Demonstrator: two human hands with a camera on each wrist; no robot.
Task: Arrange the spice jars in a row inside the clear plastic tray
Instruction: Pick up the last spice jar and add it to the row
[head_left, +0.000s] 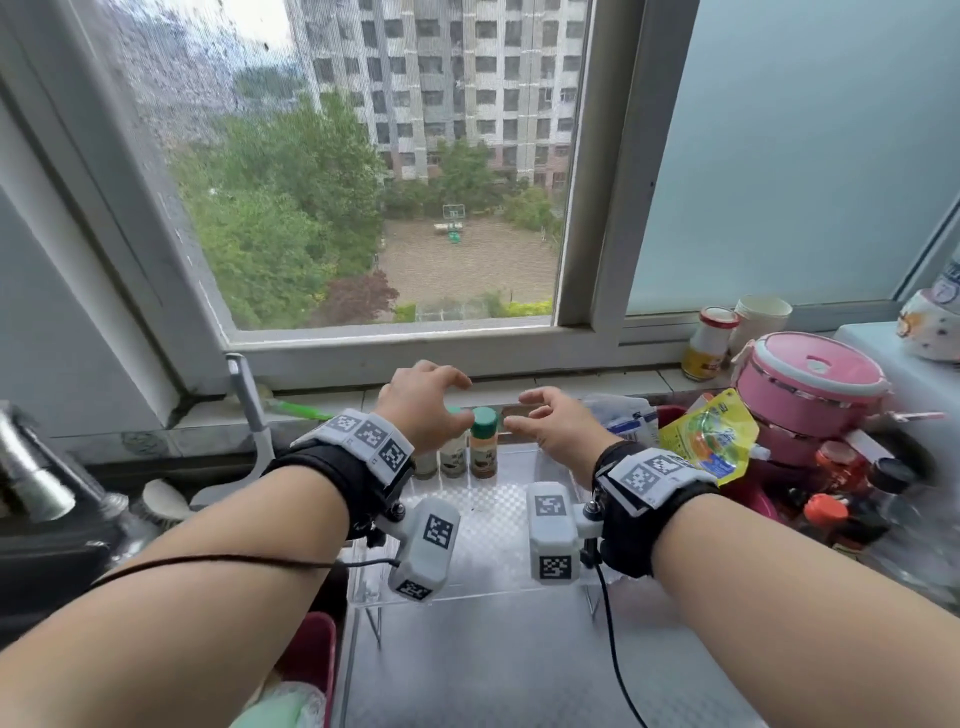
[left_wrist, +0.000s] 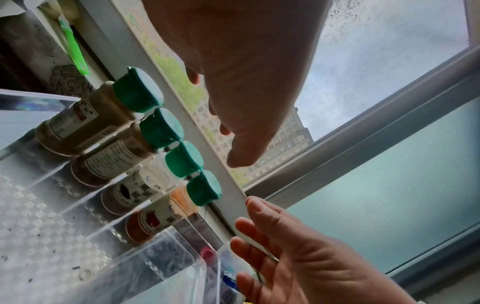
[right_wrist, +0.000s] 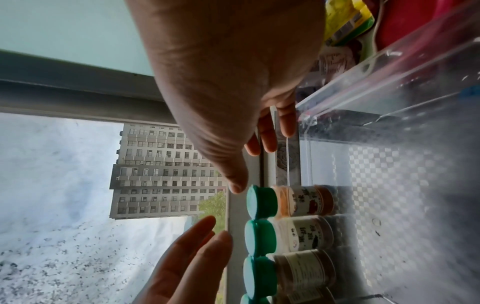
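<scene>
Four green-capped spice jars (left_wrist: 124, 160) stand upright, caps touching, in one row against the far wall of the clear plastic tray (head_left: 498, 519), their fills running from tan through dark brown to orange-red. The tray floor nearer the person lies bare, with the window frame (head_left: 415, 353) just behind the row. The left hand (head_left: 421, 405) hovers over the row's left end and the right hand (head_left: 556, 421) beside its right end, both with relaxed, spread fingers grasping nothing.

Head view downward; wrist views close, sharing jars (left_wrist: 145, 170).
</scene>
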